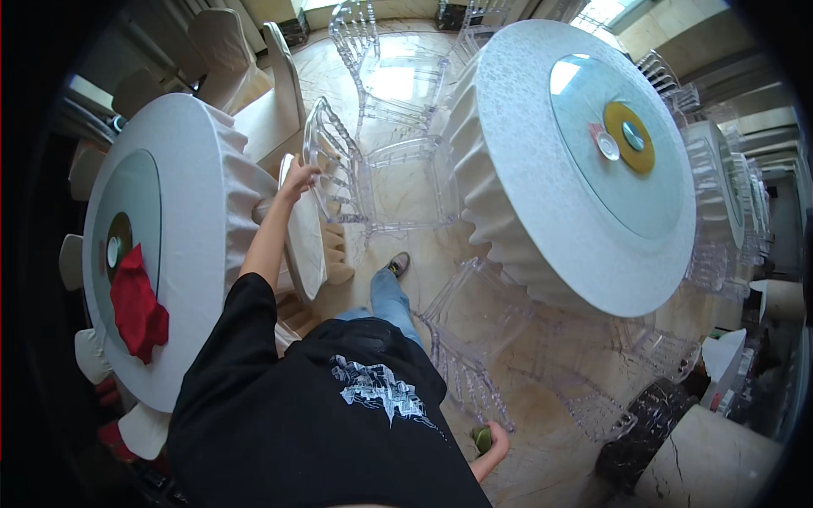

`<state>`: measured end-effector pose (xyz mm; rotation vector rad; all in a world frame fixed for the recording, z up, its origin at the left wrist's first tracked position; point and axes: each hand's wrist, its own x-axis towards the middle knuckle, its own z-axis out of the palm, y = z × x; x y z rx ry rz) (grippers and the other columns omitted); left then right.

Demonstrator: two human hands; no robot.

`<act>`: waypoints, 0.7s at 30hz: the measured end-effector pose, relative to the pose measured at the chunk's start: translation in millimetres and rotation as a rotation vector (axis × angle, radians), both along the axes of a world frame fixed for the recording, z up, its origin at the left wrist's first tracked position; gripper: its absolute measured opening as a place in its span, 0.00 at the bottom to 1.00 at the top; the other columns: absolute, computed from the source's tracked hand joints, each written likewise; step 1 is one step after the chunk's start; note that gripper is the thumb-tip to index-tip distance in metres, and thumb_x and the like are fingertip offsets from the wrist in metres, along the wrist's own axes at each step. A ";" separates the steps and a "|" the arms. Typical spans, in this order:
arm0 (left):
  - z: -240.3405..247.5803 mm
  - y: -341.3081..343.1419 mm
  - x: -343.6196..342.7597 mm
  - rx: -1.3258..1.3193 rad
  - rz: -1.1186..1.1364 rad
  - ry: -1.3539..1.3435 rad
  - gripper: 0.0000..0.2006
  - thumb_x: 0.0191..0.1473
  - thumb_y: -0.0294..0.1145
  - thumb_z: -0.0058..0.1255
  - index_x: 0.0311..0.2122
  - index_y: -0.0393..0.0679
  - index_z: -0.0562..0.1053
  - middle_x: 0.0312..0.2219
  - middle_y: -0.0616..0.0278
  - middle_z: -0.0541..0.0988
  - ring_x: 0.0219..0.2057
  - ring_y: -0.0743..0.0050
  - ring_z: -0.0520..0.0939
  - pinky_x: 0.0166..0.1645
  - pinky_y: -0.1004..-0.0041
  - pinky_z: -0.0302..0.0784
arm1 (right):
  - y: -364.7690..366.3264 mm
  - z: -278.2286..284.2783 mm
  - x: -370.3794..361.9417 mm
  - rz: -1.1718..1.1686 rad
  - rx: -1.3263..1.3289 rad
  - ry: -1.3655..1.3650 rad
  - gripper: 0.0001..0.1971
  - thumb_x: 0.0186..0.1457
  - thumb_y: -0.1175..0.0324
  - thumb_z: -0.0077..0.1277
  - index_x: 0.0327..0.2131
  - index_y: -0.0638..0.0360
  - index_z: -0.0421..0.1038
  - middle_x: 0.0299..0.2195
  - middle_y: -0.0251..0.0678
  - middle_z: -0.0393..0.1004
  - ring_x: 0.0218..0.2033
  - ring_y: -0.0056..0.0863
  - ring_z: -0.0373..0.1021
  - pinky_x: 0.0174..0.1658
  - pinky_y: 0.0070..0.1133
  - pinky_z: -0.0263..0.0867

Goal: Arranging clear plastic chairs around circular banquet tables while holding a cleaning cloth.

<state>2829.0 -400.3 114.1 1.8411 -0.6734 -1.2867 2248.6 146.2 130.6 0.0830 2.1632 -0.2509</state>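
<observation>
My left hand (299, 178) reaches out to the far left. Its fingers are bent around the top rail of a clear plastic chair (343, 173), beside a chair with a pale cover (305, 233). At the lower right, my right hand (498, 442) is closed on a folded green cloth (482, 438). Close to that hand stands the back of another clear plastic chair (470, 372).
A round table with a white cloth (517, 161) and glass turntable stands at right; a small white dish (607, 146) sits on it. Left is another round table (190, 254) bearing a red cloth (138, 305). A dark marble block (648, 432) is at lower right.
</observation>
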 end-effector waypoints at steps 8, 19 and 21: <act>-40.6 -8.4 -7.8 -0.123 0.044 -0.120 0.35 0.37 0.13 0.37 0.53 0.54 0.50 0.24 0.61 0.65 0.22 0.74 0.72 0.25 0.74 0.72 | -292.1 42.4 16.1 0.622 -0.248 0.222 0.20 0.44 0.57 0.44 0.31 0.69 0.68 0.29 0.50 0.71 0.32 0.40 0.68 0.38 0.30 0.60; -11.6 -39.6 -94.4 -0.102 -0.013 0.165 0.36 0.38 0.17 0.42 0.54 0.53 0.48 0.33 0.53 0.63 0.23 0.72 0.72 0.25 0.74 0.70 | -576.9 18.2 245.9 1.010 -0.788 -0.338 0.29 0.37 0.47 0.55 0.36 0.63 0.71 0.31 0.44 0.73 0.32 0.31 0.71 0.37 0.24 0.64; -11.9 -52.2 -102.4 -0.122 -0.028 0.143 0.36 0.38 0.18 0.43 0.54 0.50 0.47 0.36 0.50 0.62 0.26 0.69 0.72 0.28 0.73 0.71 | -589.9 70.6 283.5 1.229 -0.744 -0.218 0.32 0.34 0.44 0.56 0.38 0.63 0.71 0.32 0.45 0.73 0.33 0.33 0.71 0.38 0.25 0.64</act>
